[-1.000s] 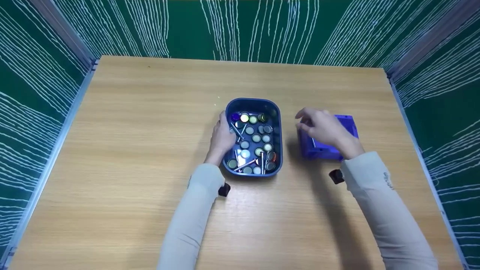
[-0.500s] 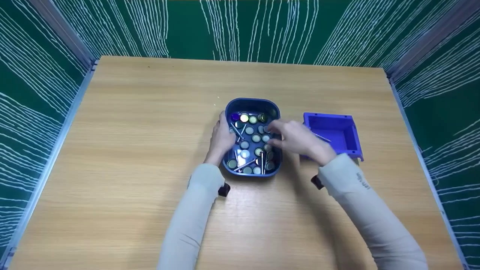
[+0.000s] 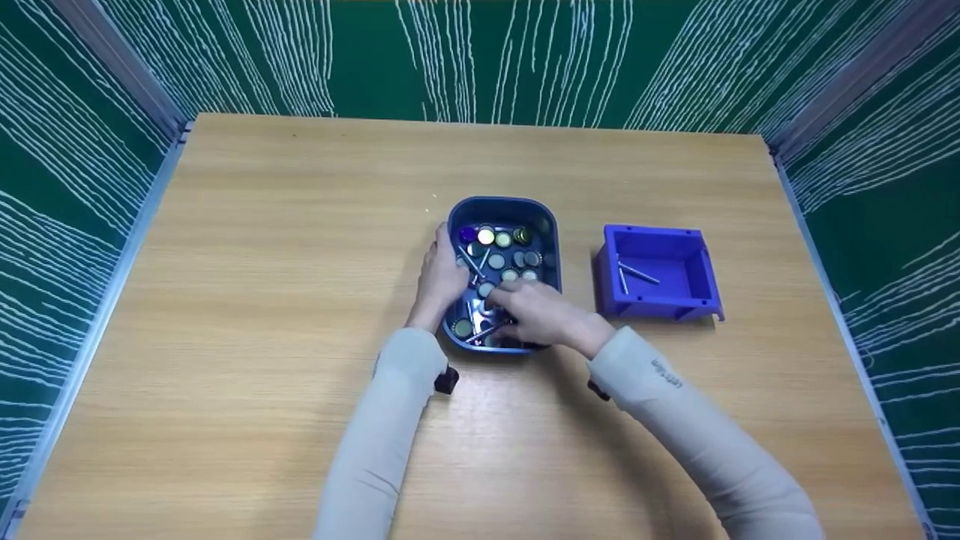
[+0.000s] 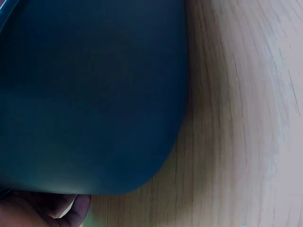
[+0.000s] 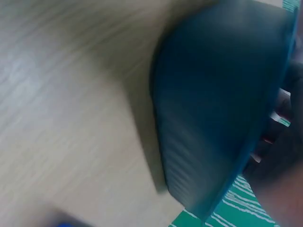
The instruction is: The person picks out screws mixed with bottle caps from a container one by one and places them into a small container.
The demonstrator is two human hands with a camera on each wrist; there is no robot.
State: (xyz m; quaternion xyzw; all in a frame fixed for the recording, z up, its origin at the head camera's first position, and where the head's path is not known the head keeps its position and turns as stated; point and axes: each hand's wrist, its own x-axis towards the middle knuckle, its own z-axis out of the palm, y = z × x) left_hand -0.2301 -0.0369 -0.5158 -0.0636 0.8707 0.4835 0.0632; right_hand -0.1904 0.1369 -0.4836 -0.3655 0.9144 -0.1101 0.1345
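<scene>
My left hand (image 3: 441, 279) grips the left wall of a dark blue rounded tub (image 3: 504, 204), thumb over the rim; the tub's outer side (image 4: 94, 94) fills much of the left wrist view. Inside are several bottle caps (image 3: 496, 261) and several slim silvery screws (image 3: 471, 262). My right hand (image 3: 541, 313) reaches down into the near right part of the tub, index finger and thumb spread apart over a screw (image 3: 487, 331). The palm covers the caps and screws beneath it. In the right wrist view the hand (image 5: 279, 189) is blurred beside the tub's wall.
A purple-blue open bin (image 3: 660, 309) stands to the right of the tub, with two silvery screws (image 3: 639, 274) at its left side. Both stand on a wooden table (image 3: 262, 300). Green walls with white streaks (image 3: 375, 60) enclose the back and sides.
My right hand has moved left from over the purple-blue bin, across the tub's right rim and down into its near part, uncovering the bin's screws. The left hand stays on the tub.
</scene>
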